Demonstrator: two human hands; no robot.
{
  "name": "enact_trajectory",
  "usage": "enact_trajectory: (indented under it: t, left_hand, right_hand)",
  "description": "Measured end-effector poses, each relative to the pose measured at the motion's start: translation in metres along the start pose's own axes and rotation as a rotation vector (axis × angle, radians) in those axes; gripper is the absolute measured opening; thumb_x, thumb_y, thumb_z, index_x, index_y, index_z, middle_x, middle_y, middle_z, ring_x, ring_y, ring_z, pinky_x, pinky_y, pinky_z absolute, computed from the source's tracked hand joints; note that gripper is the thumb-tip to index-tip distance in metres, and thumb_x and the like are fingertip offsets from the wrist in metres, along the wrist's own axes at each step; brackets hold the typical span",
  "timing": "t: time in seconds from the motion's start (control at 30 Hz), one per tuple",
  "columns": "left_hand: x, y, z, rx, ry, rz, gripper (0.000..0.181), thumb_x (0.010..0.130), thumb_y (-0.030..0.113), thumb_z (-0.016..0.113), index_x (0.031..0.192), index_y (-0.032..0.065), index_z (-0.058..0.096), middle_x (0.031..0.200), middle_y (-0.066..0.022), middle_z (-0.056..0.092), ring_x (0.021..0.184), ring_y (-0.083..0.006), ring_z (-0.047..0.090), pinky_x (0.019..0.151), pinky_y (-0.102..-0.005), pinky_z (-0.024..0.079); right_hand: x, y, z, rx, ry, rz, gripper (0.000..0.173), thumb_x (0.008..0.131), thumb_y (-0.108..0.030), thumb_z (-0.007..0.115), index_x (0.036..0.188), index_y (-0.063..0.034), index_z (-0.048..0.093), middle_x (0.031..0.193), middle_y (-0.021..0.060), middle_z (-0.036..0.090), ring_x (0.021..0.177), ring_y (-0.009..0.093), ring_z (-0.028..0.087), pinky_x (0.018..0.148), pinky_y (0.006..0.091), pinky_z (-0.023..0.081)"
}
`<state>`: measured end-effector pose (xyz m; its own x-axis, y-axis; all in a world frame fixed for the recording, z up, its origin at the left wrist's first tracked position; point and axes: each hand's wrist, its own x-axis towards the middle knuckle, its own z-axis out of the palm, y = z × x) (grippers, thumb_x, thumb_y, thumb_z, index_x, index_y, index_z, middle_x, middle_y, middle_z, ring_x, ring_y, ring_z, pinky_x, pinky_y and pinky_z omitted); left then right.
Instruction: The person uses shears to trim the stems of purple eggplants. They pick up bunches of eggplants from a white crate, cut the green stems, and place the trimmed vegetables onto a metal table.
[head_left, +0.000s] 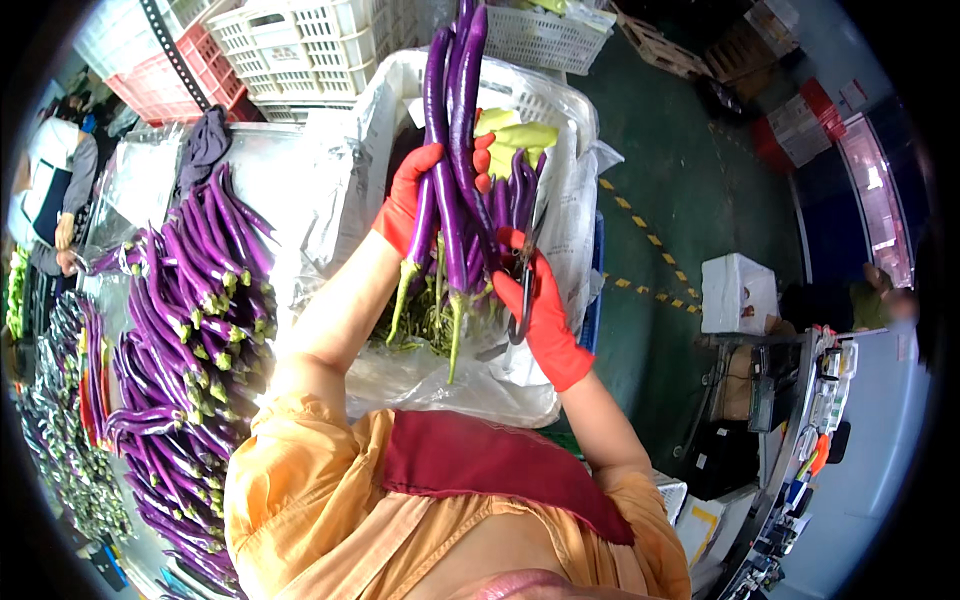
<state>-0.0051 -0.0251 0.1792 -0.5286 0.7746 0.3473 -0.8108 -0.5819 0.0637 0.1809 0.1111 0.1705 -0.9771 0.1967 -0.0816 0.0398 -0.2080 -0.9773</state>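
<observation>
My left hand (412, 191), in a red rubber glove, grips several long purple eggplants (448, 135) over a plastic-lined white crate (577, 112). Their long green stems (455, 337) hang toward me. A pair of dark scissors (523, 296) is in my gloved right hand (541, 319), close to the stem ends, with the blades pointing up and away from me. More eggplants (519, 184) lie in the crate beside some yellow-green sheets (517, 135). Green stem pieces (420, 322) are heaped in its near part, partly hidden by the held bunch.
A large pile of eggplants (187, 315) covers the table on the left, with a dark cloth (202, 146) at its far end. White crates (300, 52) are stacked beyond. Another person's hand (66, 262) is at far left. Equipment fills a bench (806, 420) on the right.
</observation>
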Motion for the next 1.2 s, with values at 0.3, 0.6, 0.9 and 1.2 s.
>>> enact_trajectory:
  t: [0.3,0.6,0.9,1.2]
  left_hand:
    - [-0.017,0.004,0.042,0.124,0.094,-0.246,0.072,0.086,0.022,0.069,0.145,-0.0025,0.035,0.137,-0.0229,0.051,0.12,-0.0313,0.057,0.106,-0.0479,0.043]
    - [-0.035,-0.017,0.03,0.111,0.304,-0.193,0.051,0.091,0.03,0.064,0.132,0.0021,0.052,0.116,-0.0123,0.067,0.109,-0.0343,0.064,0.099,-0.0582,0.047]
    - [-0.017,-0.031,0.018,0.207,0.155,-0.157,0.064,0.083,0.001,0.068,0.141,0.0086,0.042,0.118,-0.0171,0.064,0.11,-0.0328,0.063,0.092,-0.0502,0.054]
    - [-0.024,-0.012,0.002,0.373,0.368,-0.03,0.054,0.086,0.009,0.072,0.134,0.0076,0.049,0.098,-0.0118,0.065,0.089,-0.0254,0.069,0.08,-0.0357,0.059]
  right_hand:
    - [0.002,-0.017,-0.01,0.427,-0.142,0.142,0.055,0.091,-0.013,0.057,0.141,-0.0017,0.038,0.096,0.0155,0.065,0.072,0.019,0.063,0.063,0.0294,0.054]
    - [-0.015,-0.023,0.0,0.381,-0.191,0.164,0.054,0.092,-0.016,0.061,0.14,-0.0026,0.041,0.103,0.011,0.065,0.081,0.017,0.063,0.071,0.03,0.052]
    - [-0.004,-0.02,0.013,-0.019,0.14,-0.138,0.046,0.091,-0.01,0.062,0.134,-0.002,0.048,0.104,0.0073,0.065,0.083,0.014,0.06,0.074,0.0269,0.049]
    - [-0.053,-0.086,-0.068,-0.274,0.604,-0.165,0.046,0.092,-0.01,0.059,0.135,-0.0032,0.047,0.096,0.0117,0.066,0.075,0.013,0.06,0.065,0.024,0.05]
